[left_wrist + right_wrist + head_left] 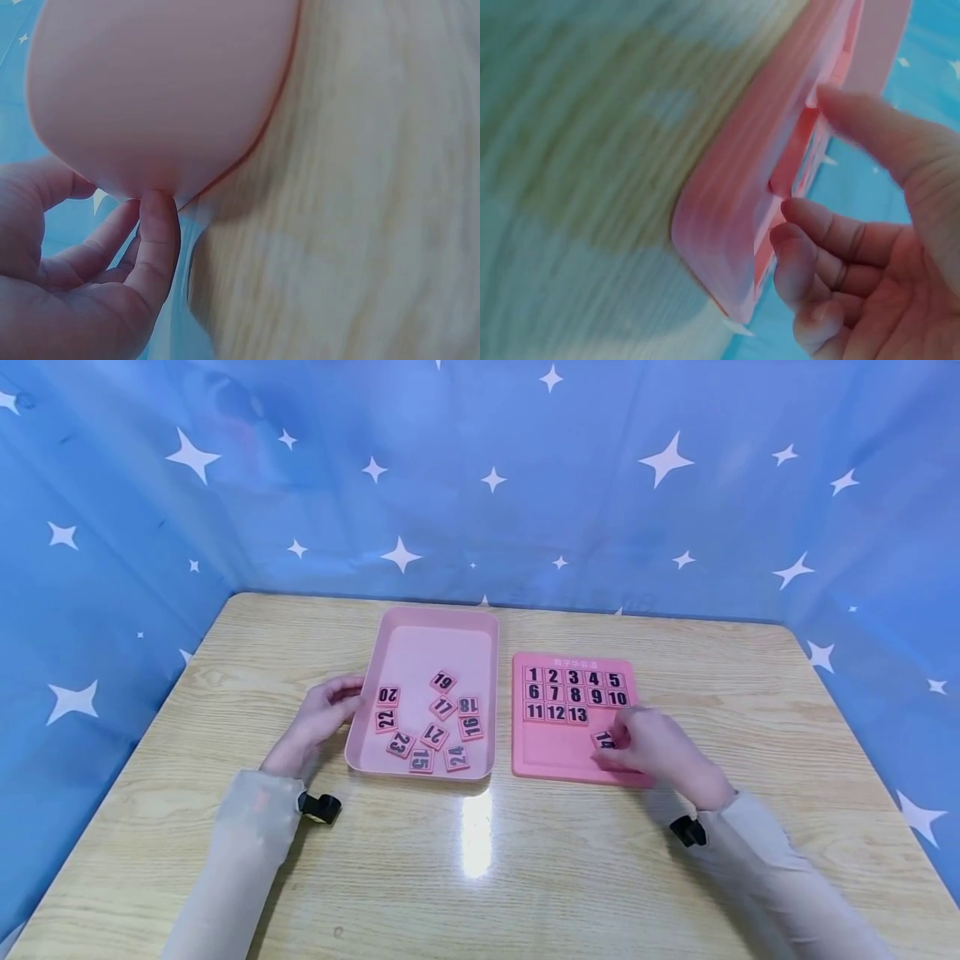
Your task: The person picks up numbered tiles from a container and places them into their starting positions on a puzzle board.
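Right of centre in the frame, we see the right hand pinching tile 14, tilted, over the lower part of the pink board, where tiles 1 to 13 stand in rows above. Left of centre, we find the left hand holding the left edge of the pink tray with bent fingers, while ten loose tiles lie scattered inside, numbered 15 to 24.
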Demonstrator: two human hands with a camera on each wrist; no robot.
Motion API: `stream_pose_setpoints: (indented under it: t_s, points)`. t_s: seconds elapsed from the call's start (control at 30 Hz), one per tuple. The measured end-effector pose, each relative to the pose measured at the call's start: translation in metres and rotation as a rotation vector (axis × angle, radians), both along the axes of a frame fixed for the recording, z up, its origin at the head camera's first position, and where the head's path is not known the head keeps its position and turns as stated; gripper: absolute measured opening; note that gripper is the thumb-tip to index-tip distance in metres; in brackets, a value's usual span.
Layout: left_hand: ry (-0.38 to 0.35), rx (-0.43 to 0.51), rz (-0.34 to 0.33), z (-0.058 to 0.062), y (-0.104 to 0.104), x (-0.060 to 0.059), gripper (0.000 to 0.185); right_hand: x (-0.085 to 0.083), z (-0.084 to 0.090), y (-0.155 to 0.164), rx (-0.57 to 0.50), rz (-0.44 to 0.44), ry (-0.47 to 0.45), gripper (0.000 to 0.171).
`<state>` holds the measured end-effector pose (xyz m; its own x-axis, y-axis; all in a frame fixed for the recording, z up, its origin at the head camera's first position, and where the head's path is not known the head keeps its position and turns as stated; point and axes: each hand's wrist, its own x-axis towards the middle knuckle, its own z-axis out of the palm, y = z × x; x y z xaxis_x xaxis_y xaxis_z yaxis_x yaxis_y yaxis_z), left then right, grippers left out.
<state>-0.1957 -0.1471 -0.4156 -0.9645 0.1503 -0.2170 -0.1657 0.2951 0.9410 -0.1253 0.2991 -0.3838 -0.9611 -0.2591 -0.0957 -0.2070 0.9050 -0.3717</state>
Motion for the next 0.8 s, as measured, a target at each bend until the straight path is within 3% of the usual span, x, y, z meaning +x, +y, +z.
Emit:
stream_pose_setpoints:
  t_s: [0.33, 0.8]
  points:
    - [0.015, 0.008, 0.000, -0.001, -0.001, 0.001, 0.044, -0.007, 0.000, 0.000, -0.001, 0.012, 0.015, 0.018]
    - [0.033, 0.024, -0.002, -0.001, 0.000, 0.000, 0.042, -0.021, -0.010, 0.000, -0.105, -0.011, 0.088, 0.019]
